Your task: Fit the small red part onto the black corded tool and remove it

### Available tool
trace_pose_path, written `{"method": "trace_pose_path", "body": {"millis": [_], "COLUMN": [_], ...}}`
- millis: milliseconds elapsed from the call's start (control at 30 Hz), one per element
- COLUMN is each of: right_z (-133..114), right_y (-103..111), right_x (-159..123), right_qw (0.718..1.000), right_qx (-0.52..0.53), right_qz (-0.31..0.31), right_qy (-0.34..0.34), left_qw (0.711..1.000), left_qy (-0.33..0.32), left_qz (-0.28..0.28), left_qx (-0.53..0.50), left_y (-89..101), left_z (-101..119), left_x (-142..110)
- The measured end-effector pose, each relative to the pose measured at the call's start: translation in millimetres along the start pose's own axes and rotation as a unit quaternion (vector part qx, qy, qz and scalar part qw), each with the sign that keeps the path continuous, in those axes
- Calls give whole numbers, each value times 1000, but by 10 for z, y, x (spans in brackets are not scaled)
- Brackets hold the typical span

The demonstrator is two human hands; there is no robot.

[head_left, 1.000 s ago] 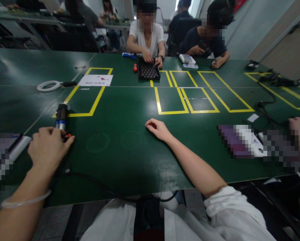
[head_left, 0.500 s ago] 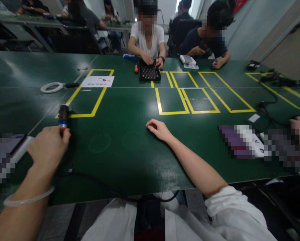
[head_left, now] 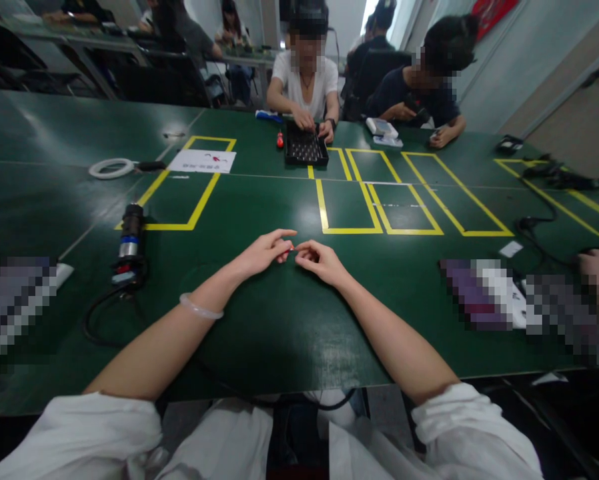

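Over the middle of the green table (head_left: 259,333), my two hands meet almost fingertip to fingertip. My left hand (head_left: 264,253) has its index finger stretched out and its thumb and other fingers closed on a small red piece (head_left: 291,249), too small to name. Close on its right, my right hand (head_left: 322,261) rests with curled fingers pinched together; anything inside them is hidden. A black cylindrical device (head_left: 130,237) with a blue and silver band lies to the left, apart from my left hand, its black cable curving toward the front edge.
Yellow tape rectangles (head_left: 352,231) mark the table. A white printed sheet (head_left: 202,161) and a coiled white cable (head_left: 112,168) lie far left. Opposite, a person works over a black tray (head_left: 305,150) beside a red object (head_left: 280,140). Blurred items lie at both sides.
My left hand has left the black cylindrical device and moved right to meet my right hand, with a small red piece at its fingers. My right hand has hardly moved.
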State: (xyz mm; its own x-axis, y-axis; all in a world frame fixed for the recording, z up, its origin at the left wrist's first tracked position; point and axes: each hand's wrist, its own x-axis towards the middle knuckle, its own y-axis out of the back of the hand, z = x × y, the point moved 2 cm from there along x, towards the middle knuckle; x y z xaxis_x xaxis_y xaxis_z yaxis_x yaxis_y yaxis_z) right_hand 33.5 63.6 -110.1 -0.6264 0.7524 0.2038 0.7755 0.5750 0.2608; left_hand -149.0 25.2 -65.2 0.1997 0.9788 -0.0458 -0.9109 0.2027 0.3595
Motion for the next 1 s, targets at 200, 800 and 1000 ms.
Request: {"method": "trace_pose_path", "body": {"millis": [200, 800, 1000], "right_z": [-12, 27, 24], "right_y": [-5, -3, 11], "right_x": [5, 7, 25], "right_qw": [999, 998, 996], "right_qx": [49, 42, 73], "right_qz": [1, 36, 43], "right_qy": [14, -3, -19], "left_qw": [997, 995, 995], "left_qy": [7, 15, 1], "left_qz": [2, 12, 10], "left_qx": [-78, -96, -98], "left_y": [-238, -191, -196], "left_z": [-161, -178, -191], "left_x": [88, 4, -4]}}
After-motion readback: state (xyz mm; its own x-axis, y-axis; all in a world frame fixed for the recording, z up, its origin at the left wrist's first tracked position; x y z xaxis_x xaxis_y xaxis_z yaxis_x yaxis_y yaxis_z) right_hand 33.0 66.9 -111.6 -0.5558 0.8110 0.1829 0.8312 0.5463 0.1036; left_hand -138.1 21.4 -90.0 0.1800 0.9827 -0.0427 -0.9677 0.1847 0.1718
